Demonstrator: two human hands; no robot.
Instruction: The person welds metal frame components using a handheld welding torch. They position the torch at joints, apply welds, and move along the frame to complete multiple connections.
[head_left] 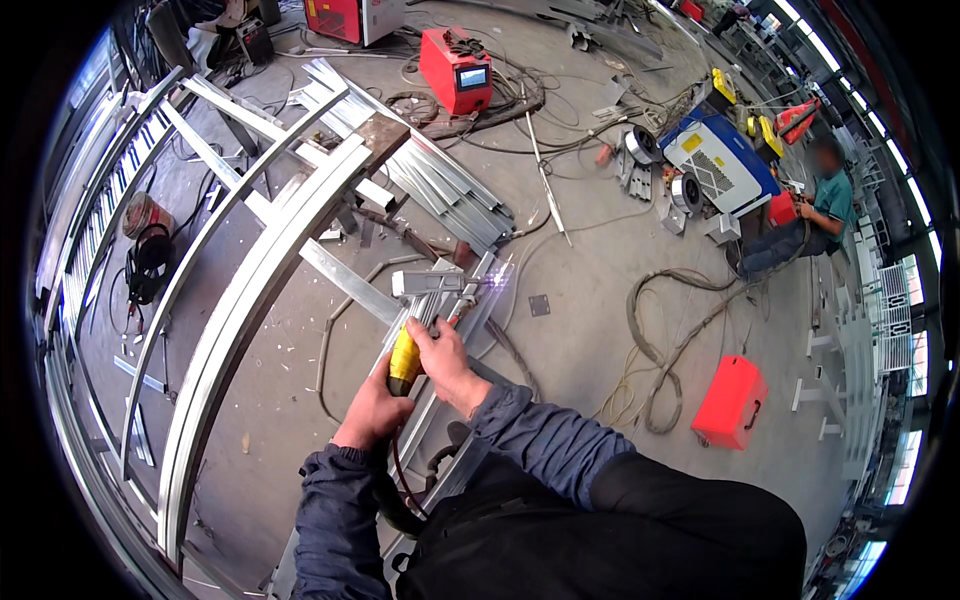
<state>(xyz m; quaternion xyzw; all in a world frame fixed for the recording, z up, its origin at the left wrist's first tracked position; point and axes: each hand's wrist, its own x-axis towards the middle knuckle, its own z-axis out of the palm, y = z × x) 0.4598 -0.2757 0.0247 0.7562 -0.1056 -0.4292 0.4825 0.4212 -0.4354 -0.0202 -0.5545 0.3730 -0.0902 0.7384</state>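
Note:
A yellow-bodied hand-held power tool (405, 357) with a dark rear end is held in both hands, pointing away from me. My left hand (374, 408) wraps its rear part. My right hand (446, 362) closes round its front, the thumb along the top. The tool's working end is mostly hidden, so its exact kind cannot be told. Just beyond lies a short square metal tube (412, 284) on long metal profiles (432, 305). A purplish-white glow with small specks shows to the right of the tube. A thin dark red cord (400, 462) hangs below the left hand.
A large curved metal frame (232, 300) stands at left. Metal lengths (440, 185) lie ahead. Red machines (458, 75), a blue-and-white machine (722, 160), a red box (730, 402) and coiled hoses (640, 300) are on the floor. A seated person (825, 205) works at far right.

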